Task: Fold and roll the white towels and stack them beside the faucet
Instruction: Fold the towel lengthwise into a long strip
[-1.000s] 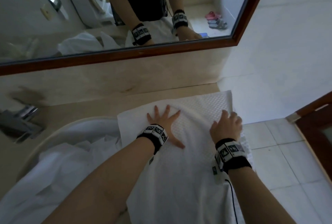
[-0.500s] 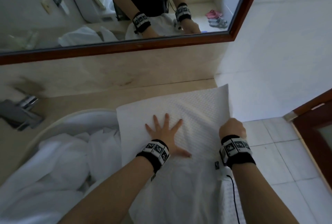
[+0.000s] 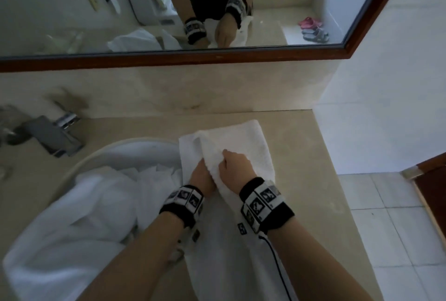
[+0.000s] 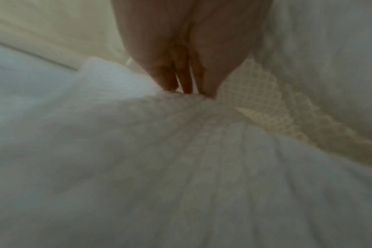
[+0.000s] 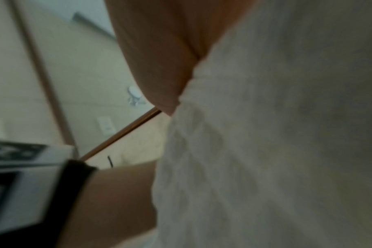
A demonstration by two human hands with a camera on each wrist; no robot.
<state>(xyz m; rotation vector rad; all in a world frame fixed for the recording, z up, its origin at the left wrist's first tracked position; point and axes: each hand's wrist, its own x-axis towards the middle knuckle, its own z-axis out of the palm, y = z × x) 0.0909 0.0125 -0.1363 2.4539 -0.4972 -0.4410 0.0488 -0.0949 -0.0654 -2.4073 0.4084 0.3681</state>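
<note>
A white waffle-weave towel point(image 3: 241, 141) lies lengthwise on the beige counter point(image 3: 301, 156), its near end hanging over the front edge. My right hand point(image 3: 235, 165) grips the towel's right edge and holds it folded over toward the left. My left hand point(image 3: 201, 175) lies flat on the towel, partly covered by that flap. In the left wrist view its straight fingers point(image 4: 181, 75) press into the towel point(image 4: 181, 159), tips hidden. The right wrist view shows the right hand point(image 5: 159, 58) against bunched towel point(image 5: 265, 134). The faucet point(image 3: 52, 136) stands at the far left.
A round sink point(image 3: 115, 147) left of the towel holds a heap of other white towels point(image 3: 72, 216). A wood-framed mirror point(image 3: 169, 58) runs along the back wall. The counter ends at the right, with tiled floor point(image 3: 386, 204) and a brown door point(image 3: 432, 180) beyond.
My right hand took the towel's right edge and carried it over to the left, folding the towel narrower. My left hand stayed flat on the towel and now lies under the flap.
</note>
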